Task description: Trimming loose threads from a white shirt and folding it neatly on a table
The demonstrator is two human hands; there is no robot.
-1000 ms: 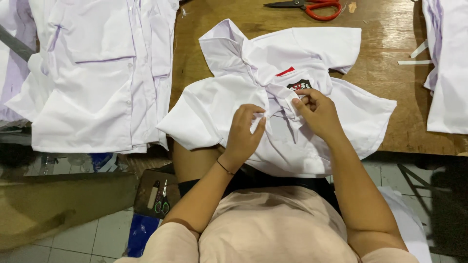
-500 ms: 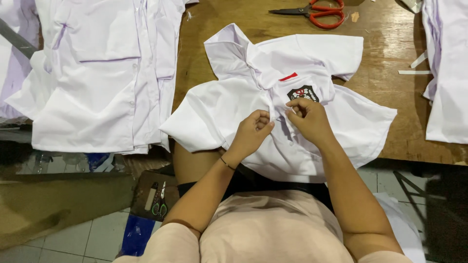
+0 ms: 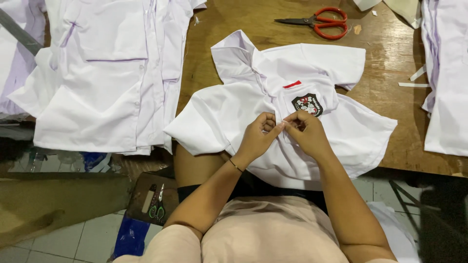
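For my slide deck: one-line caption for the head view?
Both hands, left and right, pinch a white shirt's front placket on a wooden table.

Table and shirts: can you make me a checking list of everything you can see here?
Surface: brown wooden table, scuffed, a few small scraps on it.
Job's things: small white shirt lying open at the table edge, with a dark badge and a red strip on the chest.
Clutter: red-handled scissors at the far edge; stack of white shirts to the left; more white cloth on the right; white strips beside it.
Hands: left hand and right hand pinch the shirt front together with their fingers, just below the badge.
Cables: nothing seen.
Surroundings: tiled floor; small green-handled snips on a dark tray below the table.
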